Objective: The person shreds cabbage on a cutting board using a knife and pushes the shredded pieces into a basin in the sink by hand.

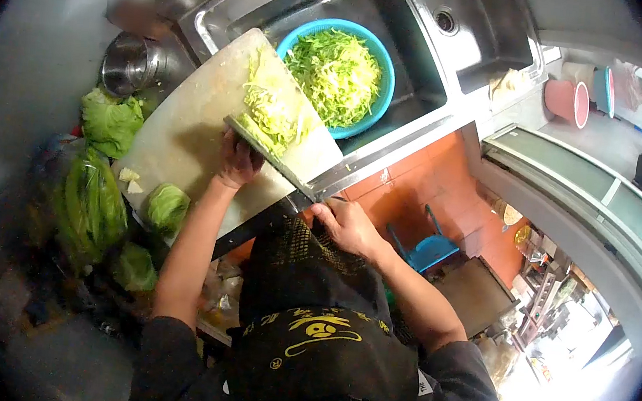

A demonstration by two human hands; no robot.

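Note:
My right hand [351,227] is closed round the handle end of a wide-bladed kitchen knife [274,161]. Against the near side of the blade, toward its far end, rests my left hand [239,162], its fingers bent and partly hidden. Shredded cabbage [273,117] lies heaped just beyond the blade on a white cutting board [188,128]. More pale green shreds fill a blue plastic basket [388,90] at the board's far right edge. A cut piece of cabbage [168,209] sits on the near left part of the board, close to my left forearm.
The basket stands in a steel sink [420,74], with a second basin [476,29] to its right. Leafy greens in a bag [90,200], a lettuce-like head [110,122] and a metal pot [130,64] are at left. A blue stool [431,251] stands on the orange-tiled floor.

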